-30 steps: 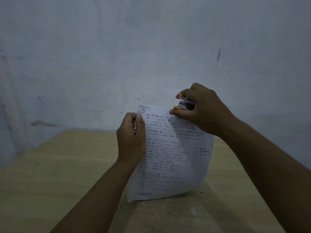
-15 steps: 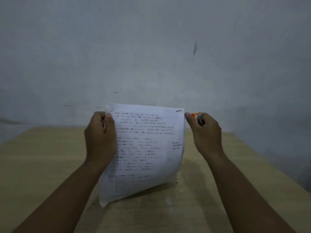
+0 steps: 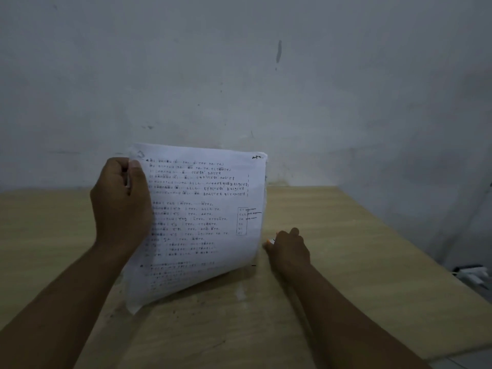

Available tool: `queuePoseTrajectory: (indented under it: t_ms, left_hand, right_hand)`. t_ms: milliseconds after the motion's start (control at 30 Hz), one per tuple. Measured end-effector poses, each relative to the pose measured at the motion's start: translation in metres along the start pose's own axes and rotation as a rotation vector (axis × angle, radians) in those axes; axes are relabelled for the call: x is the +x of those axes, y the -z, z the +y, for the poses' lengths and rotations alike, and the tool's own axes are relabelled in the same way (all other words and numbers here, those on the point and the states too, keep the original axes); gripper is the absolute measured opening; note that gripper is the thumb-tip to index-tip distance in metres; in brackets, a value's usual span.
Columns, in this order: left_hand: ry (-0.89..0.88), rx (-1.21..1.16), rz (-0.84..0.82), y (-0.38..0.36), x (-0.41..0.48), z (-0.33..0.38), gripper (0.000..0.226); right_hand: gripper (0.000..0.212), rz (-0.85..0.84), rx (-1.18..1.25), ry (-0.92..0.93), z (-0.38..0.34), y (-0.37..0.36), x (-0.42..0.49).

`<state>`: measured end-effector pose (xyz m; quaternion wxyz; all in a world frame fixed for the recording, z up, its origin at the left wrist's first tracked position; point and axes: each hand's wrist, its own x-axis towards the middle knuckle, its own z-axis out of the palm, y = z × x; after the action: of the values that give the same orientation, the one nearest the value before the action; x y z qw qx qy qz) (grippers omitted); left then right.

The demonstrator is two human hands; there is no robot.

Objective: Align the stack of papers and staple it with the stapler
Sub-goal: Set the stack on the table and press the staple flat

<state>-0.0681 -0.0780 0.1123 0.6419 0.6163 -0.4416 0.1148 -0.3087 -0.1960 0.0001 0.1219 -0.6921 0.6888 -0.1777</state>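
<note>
The stack of papers (image 3: pixel 202 222), white with printed text, stands upright over the wooden table (image 3: pixel 346 249). My left hand (image 3: pixel 121 206) grips its upper left edge, thumb on the front sheet. A small dark mark shows at the stack's top right corner. My right hand (image 3: pixel 288 250) is low on the table just right of the papers, its fingers curled round the stapler (image 3: pixel 270 241). Only a sliver of orange and white shows past the fingers; the rest of the stapler is hidden.
A grey wall rises right behind the table. The table's right edge runs diagonally down to the lower right. Beyond it, on the floor, lies a small dark and white object (image 3: pixel 472 274).
My right hand left the stack's top right corner and came down to the table with the stapler. The left hand kept its grip and the papers stayed upright.
</note>
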Motion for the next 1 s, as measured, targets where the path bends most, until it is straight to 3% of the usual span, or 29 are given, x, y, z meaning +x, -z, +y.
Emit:
queuePoseTrajectory:
  t_ms: [200,367,467,600,700,767,900,1000]
  left_hand:
    - [-0.008,-0.013,0.0,0.004,0.002,0.002,0.027]
    - [0.008,-0.039,-0.001,0.005,0.0,0.0,0.028]
    - [0.012,-0.052,-0.013,0.005,-0.002,0.0,0.027]
    - [0.031,-0.062,0.001,0.008,-0.001,-0.001,0.027]
    - [0.038,-0.071,0.016,0.009,0.002,-0.003,0.027]
    - [0.034,-0.074,0.026,0.01,0.004,-0.003,0.026]
    - [0.051,-0.087,0.003,0.012,0.009,0.0,0.029]
    - [0.08,-0.121,-0.016,0.015,0.015,0.011,0.03]
  right_hand:
    - [0.049,0.005,-0.058,-0.024,0.003,0.001,-0.001]
    - [0.046,0.125,-0.124,0.071,-0.005,0.013,-0.008]
    - [0.022,0.212,0.262,0.218,-0.024,0.022,-0.015]
    - [0.047,0.048,0.911,0.235,-0.052,0.046,-0.04]
    - [0.068,-0.089,1.259,0.203,-0.059,0.058,-0.058]
    - [0.066,-0.124,1.382,0.274,-0.063,0.06,-0.065]
    - [0.027,0.077,1.18,0.358,-0.074,0.06,-0.07]
    - [0.025,0.162,1.084,0.364,-0.081,0.064,-0.063]
